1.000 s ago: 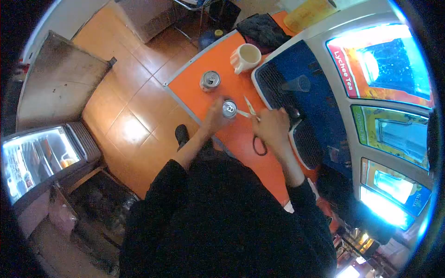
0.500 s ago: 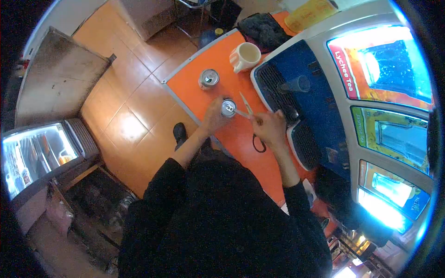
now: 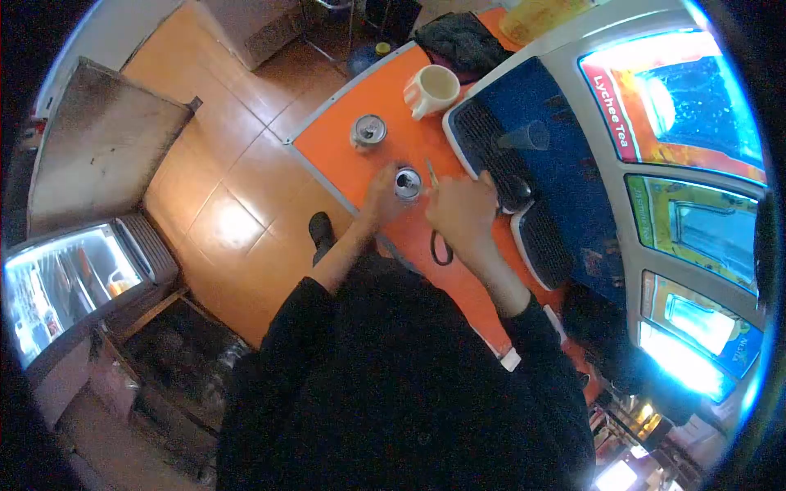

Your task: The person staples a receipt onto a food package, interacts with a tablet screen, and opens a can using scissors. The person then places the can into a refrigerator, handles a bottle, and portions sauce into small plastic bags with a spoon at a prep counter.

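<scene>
My left hand (image 3: 379, 196) is wrapped round the side of a drink can (image 3: 408, 184) standing on the orange counter. A dark opening shows in the can's silver top. Just right of the can, my right hand (image 3: 463, 211) is closed on a pair of scissors (image 3: 431, 170). One pale blade points away from me, and a black handle loop hangs below the hand. My fingers cover the rest of the scissors. Farther back on the counter stands a second can (image 3: 369, 131), its top showing a dark opening too.
A cream mug (image 3: 434, 90) stands at the back beside a drink dispenser with lit panels (image 3: 667, 98). An upturned clear cup (image 3: 526, 137) is by its black drip tray (image 3: 483, 135). Dark cloth (image 3: 461, 42) lies at the counter's far end. Tiled floor (image 3: 221, 213) is to the left.
The can in my left hand now shows a dark opening in its top. My right hand, with the scissors, has shifted left and slightly back, and the blade at the lid has moved off it.
</scene>
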A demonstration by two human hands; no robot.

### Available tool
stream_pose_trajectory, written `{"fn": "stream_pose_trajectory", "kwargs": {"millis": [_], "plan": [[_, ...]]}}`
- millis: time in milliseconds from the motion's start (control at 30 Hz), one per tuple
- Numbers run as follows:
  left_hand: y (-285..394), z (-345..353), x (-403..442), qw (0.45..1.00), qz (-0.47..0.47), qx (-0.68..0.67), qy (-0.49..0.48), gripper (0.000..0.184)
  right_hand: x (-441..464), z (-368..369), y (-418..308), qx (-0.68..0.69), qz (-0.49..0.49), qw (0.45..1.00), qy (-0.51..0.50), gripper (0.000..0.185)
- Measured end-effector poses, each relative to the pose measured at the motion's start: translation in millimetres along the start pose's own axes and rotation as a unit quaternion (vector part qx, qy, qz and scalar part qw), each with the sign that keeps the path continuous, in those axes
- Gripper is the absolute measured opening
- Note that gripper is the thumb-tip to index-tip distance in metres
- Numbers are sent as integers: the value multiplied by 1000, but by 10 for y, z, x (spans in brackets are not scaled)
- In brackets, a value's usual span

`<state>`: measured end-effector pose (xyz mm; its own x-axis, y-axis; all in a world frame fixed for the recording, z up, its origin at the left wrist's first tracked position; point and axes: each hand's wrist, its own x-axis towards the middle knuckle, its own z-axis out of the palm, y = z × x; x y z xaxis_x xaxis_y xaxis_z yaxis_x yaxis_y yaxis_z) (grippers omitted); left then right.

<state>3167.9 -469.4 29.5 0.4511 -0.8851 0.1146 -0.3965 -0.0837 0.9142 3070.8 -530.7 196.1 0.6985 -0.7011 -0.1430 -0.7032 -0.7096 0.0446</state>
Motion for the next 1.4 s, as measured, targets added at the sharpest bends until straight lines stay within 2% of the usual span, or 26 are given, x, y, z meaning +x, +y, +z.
{"fn": "stream_pose_trajectory", "kwargs": {"millis": [133, 200, 233, 300, 333, 400, 433, 500, 533, 600, 667, 700, 833, 900, 933, 1000, 1033, 1100, 1133, 1167, 1233, 1333, 1400], "plan": [[-104, 22, 0, 999, 24, -45, -4, 58, -127, 153, 397, 12, 2, 1000, -7, 31], [-109, 42, 7, 998, 31, -49, -5, 61, -241, 407, 656, 123, -9, 992, 31, 33], [-78, 23, -9, 997, 14, -69, -7, 61, -326, 504, 778, 123, -6, 992, 33, 33], [-64, -41, -28, 996, 3, -87, -9, 61, -480, 696, 935, 151, 37, 987, -35, 38], [-88, -83, -49, 996, 4, -84, -22, 61, -557, 796, 935, 152, 38, 987, -30, 38], [-135, -142, -51, 996, 13, -79, -38, 61, -671, 1021, 936, 318, 172, 928, -86, 35], [-166, -156, -53, 992, -6, -103, -66, 65, -666, 1218, 933, 322, 177, 927, -79, 35], [-140, -192, -81, 987, -21, -122, -99, 68, -634, 1496, 832, 203, 104, 974, -4, 31], [-112, -222, -83, 993, -3, -85, -76, 68, -621, 1526, 782, 209, 106, 972, 4, 31], [9, -308, -90, 998, 20, -41, -51, 67, -609, 1546, 661, 136, 106, 979, 107, 32], [345, -455, -91, 995, 82, -43, 37, 65, -546, 1619, 615, 113, 135, 979, 102, 34], [491, -533, -94, 995, 86, -35, 41, 65, -500, 1642, 583, 84, 163, 979, 88, 39], [1136, -895, -106, 975, 156, -24, 156, 61, -223, 1259, 286, 45, 132, 977, 161, 50], [1442, -1062, -155, 958, 190, 2, 214, 60, -14, 1140, 114, 277, 80, 952, 100, 58], [1580, -1124, -199, 954, 165, -23, 249, 59, 111, 1157, 35, 281, 62, 952, 107, 58], [1885, -1361, -331, 941, 162, 27, 295, 59, 388, 1274, -149, 365, 12, 920, 140, 72], [2044, -1479, -399, 933, 158, 52, 318, 59, 511, 1297, -242, 371, -17, 917, 144, 72], [2232, -1725, -539, 917, 166, 78, 356, 57, 662, 1384, -364, 469, 11, 872, 138, 89], [2313, -1846, -622, 906, 183, 88, 370, 57, 744, 1432, -384, 454, -11, 880, 143, 101], [2386, -1965, -713, 896, 202, 97, 383, 56, 810, 1476, -430, 459, -41, 876, 139, 101], [2510, -2174, -884, 877, 237, 118, 400, 55, 898, 1562, -545, 527, -17, 834, 163, 105], [2675, -2441, -1104, 849, 280, 156, 420, 53, 918, 1665, -613, 447, 16, 871, 201, 108], [2750, -2597, -1236, 832, 295, 181, 433, 52, 998, 1921, -591, 479, 13, 849, 223, 109]]}}
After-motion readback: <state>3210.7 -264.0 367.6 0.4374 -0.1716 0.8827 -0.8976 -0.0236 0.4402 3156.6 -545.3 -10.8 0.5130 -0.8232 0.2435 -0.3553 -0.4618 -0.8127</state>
